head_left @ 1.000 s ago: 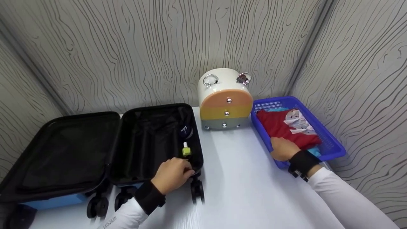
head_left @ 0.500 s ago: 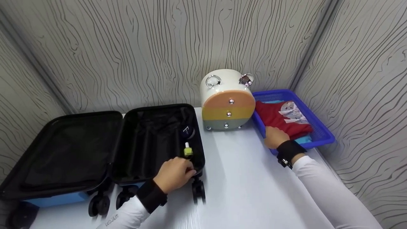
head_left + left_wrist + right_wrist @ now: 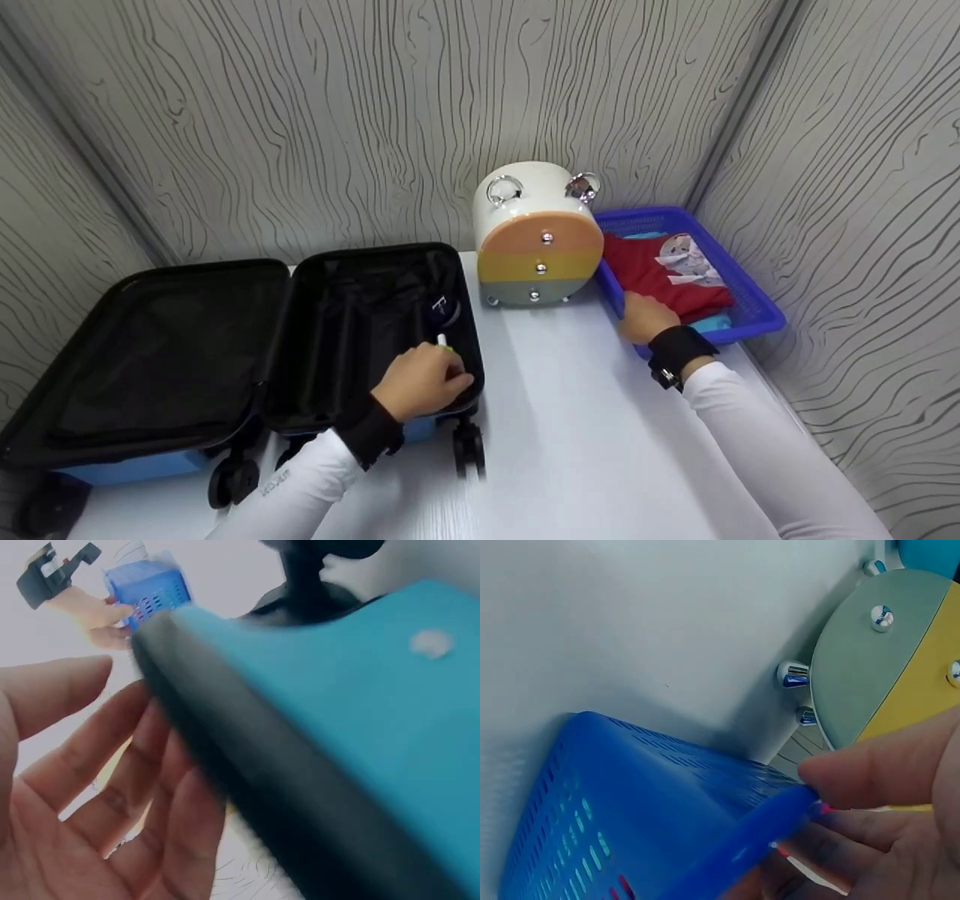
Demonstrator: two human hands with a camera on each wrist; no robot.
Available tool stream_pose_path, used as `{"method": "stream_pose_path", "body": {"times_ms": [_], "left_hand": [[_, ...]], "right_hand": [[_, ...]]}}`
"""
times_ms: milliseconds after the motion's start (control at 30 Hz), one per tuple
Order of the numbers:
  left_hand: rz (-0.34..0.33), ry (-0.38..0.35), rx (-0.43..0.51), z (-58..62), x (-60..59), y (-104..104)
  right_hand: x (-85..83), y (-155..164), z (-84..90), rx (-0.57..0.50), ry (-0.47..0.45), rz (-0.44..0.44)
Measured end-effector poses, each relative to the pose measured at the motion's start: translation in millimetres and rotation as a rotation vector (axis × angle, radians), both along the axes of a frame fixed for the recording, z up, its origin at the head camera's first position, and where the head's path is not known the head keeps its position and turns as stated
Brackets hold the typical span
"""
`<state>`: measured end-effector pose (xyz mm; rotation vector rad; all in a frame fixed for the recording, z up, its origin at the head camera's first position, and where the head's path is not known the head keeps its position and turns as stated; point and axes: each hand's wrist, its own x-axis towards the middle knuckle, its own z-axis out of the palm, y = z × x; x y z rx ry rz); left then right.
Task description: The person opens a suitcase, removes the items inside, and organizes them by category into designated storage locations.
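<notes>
My left hand (image 3: 424,382) is over the front right corner of an open black-lined suitcase (image 3: 202,345). In the left wrist view its fingers are loosely bent beside the rim of the blue shell (image 3: 360,690), the thumb apart from them. Just past the knuckles shows the white cap (image 3: 442,340) of a small yellow-green bottle, its body mostly hidden. Behind it in the case lies a dark blue round item (image 3: 442,306) with white lettering. My right hand (image 3: 646,319) pinches the near left rim of a blue plastic basket (image 3: 630,795), which holds a folded red garment (image 3: 637,262).
A white drawer box (image 3: 517,176) with orange, yellow and grey-green drawers stands between suitcase and basket, close against the basket. Light blue cloth (image 3: 711,323) lies under the red garment. Wood-grain panels (image 3: 360,127) rise behind the white table (image 3: 555,420).
The basket has shifted left and back toward the drawer box with my right hand on its rim. My left hand has moved forward from the suitcase's front edge, now covering most of the bottle.
</notes>
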<state>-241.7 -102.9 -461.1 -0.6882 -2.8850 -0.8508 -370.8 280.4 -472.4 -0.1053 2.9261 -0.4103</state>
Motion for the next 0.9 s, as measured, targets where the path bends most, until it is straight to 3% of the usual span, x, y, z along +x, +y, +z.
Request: {"method": "stream_pose_path", "body": {"times_ms": [133,267,400,567,700,900], "left_hand": [[0.069,-0.043,0.106,18.1,-25.2,8.9],[0.143,-0.081,0.225,33.0,-52.9,16.5],[0.172,-0.110,0.319,40.6,-80.2,23.3],[0.201,-0.162,0.369,40.2,-111.5,32.5],[0.231,-0.192,0.411,32.9,-133.8,41.5],[0.261,-0.269,0.481,19.7,-151.0,52.3]], "right_hand": [[-2.9,-6.8,10.2,-0.072,0.041,-0.036],[-10.4,-16.7,21.2,-0.183,0.163,-0.058],[-20.4,-24.0,27.9,-0.315,0.267,-0.087],[-34.0,-27.5,32.6,-0.482,0.315,-0.122],[-45.0,-27.5,32.7,-0.586,0.303,-0.130],[-57.2,-30.5,27.1,-0.646,0.244,-0.101]]}}
